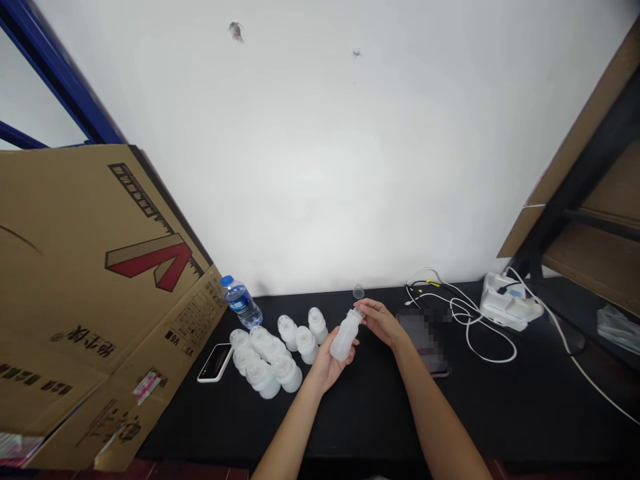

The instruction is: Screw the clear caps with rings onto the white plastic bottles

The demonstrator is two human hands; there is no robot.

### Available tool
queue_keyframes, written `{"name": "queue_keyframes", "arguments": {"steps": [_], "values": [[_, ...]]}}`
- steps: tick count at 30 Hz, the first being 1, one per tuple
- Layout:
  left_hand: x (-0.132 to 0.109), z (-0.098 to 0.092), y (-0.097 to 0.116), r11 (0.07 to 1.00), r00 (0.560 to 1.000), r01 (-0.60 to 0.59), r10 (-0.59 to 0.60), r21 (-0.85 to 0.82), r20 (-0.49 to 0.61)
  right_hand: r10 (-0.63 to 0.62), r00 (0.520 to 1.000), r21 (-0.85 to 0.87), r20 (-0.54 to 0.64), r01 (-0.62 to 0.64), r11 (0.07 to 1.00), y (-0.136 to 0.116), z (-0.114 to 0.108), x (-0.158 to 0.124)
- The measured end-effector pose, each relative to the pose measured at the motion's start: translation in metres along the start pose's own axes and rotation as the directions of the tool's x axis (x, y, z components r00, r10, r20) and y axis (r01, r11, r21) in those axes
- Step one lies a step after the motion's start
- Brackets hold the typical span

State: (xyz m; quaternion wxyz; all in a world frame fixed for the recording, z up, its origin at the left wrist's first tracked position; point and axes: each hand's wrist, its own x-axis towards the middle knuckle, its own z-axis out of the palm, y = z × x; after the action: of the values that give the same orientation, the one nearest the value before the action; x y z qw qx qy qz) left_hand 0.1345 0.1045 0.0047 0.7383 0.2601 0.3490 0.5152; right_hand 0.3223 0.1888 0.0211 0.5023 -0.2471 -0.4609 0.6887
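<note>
White plastic bottle (344, 339) is cradled in the left hand (327, 363), its top held by the right hand (381, 322), a clear cap (359, 291) left lying just beyond.

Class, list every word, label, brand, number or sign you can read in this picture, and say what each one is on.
"V6": printed on the cardboard box, though the mark is small and may be misread.
Dark printed characters on the cardboard box: too blurred and skewed to read.
Label on the water bottle: too small to read.
Marking on the black device: too small to read.
White plastic bottle: no writing visible.
</note>
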Motion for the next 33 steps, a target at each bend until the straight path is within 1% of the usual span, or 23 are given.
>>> {"name": "queue_keyframes", "arguments": {"steps": [3,6,10,14,17,21,23,27,33], "values": [[0.0014,0.0021,-0.0019,0.999,0.999,-0.033,0.033,0.027,0.007,0.008,1.0,-0.031,-0.025,-0.008,0.999,0.0004,-0.0029,0.0009],[0.0036,0.0012,-0.0035,0.995,0.996,-0.083,0.084,0.056,-0.012,0.014,0.999,-0.037,-0.045,-0.016,0.999,0.001,-0.0019,0.0022],[0.0054,0.0002,-0.0045,0.992,0.995,-0.094,0.095,0.082,-0.016,0.021,0.998,-0.027,-0.057,-0.023,0.999,0.0013,0.0008,0.0035],[0.0042,0.002,-0.0037,0.99,0.994,-0.112,0.111,0.082,0.015,0.024,0.998,-0.022,-0.055,-0.026,0.999,-0.0001,0.0015,0.0027],[0.0031,0.0022,-0.0022,0.993,0.994,-0.106,0.105,0.057,0.022,0.02,0.999,-0.028,-0.039,-0.021,0.999,-0.0011,0.0016,0.0015],[0.0044,-0.0008,-0.0007,0.999,0.999,-0.033,0.032,-0.035,-0.031,0.012,1.0,-0.03,-0.003,-0.012,0.999,-0.0006,0.0009,0.001],[0.0057,-0.0026,-0.0009,0.998,0.999,-0.011,0.009,-0.055,-0.049,0.012,1.0,-0.031,0.016,-0.012,0.999,0.0001,0.0004,0.0011],[0.0074,-0.0046,-0.0028,0.999,0.999,-0.04,0.039,-0.022,-0.038,-0.004,0.999,-0.047,0.04,0.006,0.999,0.0011,0.0001,0.0015],[0.0078,-0.0043,-0.0048,0.998,0.998,-0.051,0.052,0.024,-0.038,-0.02,1.0,-0.065,-0.005,0.019,0.998,0.0019,-0.0029,0.0029]]}}
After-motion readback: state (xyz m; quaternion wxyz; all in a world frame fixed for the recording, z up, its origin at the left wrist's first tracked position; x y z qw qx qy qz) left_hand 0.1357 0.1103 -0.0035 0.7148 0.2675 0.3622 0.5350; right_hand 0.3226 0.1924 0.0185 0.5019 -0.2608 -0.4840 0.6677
